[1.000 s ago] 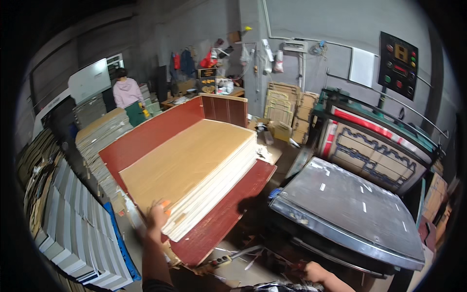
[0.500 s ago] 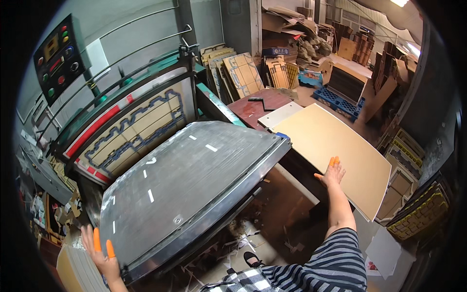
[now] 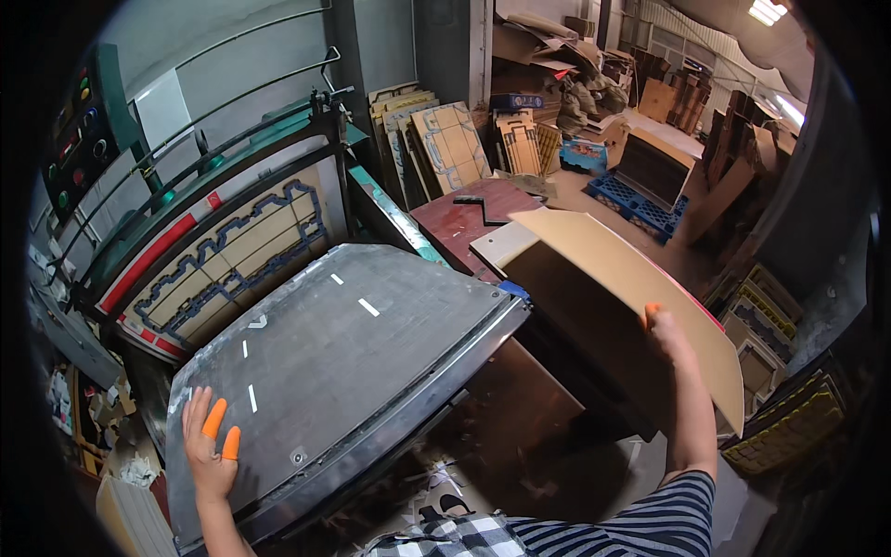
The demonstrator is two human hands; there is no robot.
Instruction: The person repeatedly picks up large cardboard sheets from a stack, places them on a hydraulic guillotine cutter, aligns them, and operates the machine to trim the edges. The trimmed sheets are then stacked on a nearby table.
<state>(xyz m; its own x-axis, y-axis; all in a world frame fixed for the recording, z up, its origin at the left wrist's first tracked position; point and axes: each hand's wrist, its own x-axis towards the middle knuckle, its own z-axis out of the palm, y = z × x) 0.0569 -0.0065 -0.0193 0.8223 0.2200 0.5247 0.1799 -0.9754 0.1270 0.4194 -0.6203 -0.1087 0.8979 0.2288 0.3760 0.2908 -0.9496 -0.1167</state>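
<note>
Right hand (image 3: 665, 327) gripped the cardboard sheet (image 3: 620, 295) by its edge, lifted and tilted beside the platen (image 3: 343, 371) — clearing it. Left hand (image 3: 210, 451) lay flat, fingers spread, on the platen's corner for balance.

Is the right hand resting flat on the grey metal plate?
No, the right hand holds up the edge of a cardboard sheet; the left hand lies on the grey metal plate.

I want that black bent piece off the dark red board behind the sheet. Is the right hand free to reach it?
Probably not: the right hand grips the raised cardboard sheet, which stands between it and the black bent piece.
</note>
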